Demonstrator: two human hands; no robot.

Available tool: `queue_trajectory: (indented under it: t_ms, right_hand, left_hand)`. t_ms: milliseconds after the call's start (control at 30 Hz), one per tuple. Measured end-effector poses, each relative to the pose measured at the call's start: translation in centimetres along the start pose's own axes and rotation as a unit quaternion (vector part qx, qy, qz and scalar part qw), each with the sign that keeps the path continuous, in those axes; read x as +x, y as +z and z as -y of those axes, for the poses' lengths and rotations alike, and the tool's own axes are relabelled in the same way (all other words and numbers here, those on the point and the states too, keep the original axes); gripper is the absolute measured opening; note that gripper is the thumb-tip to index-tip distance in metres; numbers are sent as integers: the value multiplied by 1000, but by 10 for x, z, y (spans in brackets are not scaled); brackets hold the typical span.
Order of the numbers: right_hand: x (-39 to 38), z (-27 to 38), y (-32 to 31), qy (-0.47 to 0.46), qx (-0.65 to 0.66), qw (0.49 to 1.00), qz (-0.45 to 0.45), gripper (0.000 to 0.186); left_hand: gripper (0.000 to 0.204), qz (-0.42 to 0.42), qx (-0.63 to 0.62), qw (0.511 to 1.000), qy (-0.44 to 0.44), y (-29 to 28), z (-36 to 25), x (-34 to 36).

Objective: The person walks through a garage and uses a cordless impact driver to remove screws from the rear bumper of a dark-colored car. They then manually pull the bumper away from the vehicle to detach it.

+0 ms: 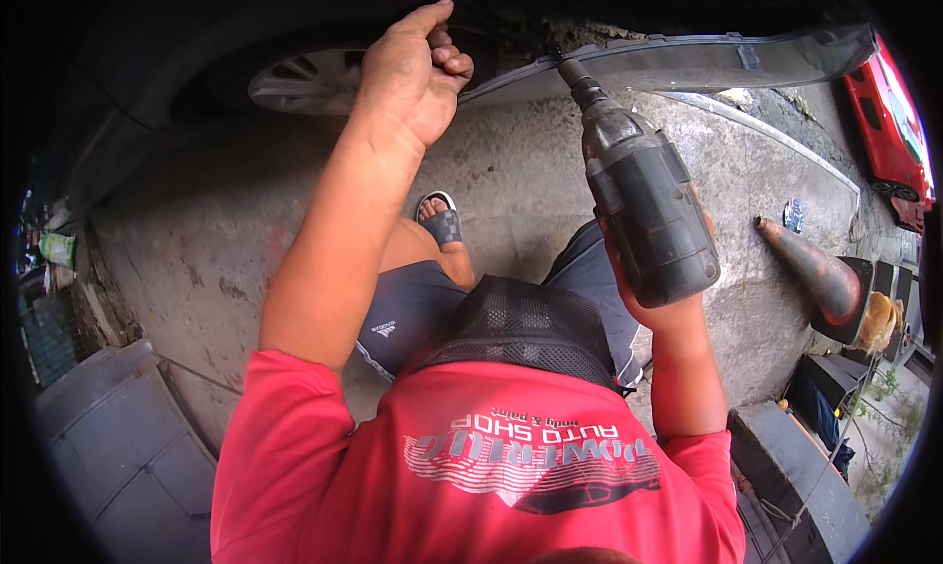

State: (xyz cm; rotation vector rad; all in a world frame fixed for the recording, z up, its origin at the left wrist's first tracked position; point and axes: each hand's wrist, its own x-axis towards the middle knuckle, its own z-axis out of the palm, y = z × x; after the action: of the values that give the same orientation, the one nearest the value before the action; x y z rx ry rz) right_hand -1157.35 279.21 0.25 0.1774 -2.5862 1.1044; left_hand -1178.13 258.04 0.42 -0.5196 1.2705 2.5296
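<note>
A black impact wrench (pixel 648 205) is in my right hand (pixel 678 313), which grips it from underneath, so most of the fingers are hidden. Its narrow nose points up and left, near the lower edge of a dark grey car body panel (pixel 678 65). My left hand (pixel 417 78) is raised beside the wheel (pixel 305 83) of a dark car. One finger stretches out while the others curl in. Whether something small lies inside the curled fingers is hidden. The dark underside of the car past both hands is too dim to make out.
Grey concrete floor (pixel 530 151) lies below, with my sandalled foot (pixel 439 218) on it. On the right, a dirty traffic cone (pixel 810 269) lies on its side, and a red car (pixel 889 122) stands farther off. Grey panels (pixel 128 446) are at lower left.
</note>
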Motion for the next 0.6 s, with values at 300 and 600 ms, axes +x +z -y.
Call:
queue_trajectory:
  t_ms: [300, 600]
  right_hand:
    - [-7, -6, -1, -3, 5, 1000, -8, 33]
    - [5, -5, 4, -18, 9, 1000, -15, 37]
  left_hand:
    - [19, -20, 80, 996, 23, 6, -1, 3]
    - [35, -37, 166, 984, 50, 9, 7, -4]
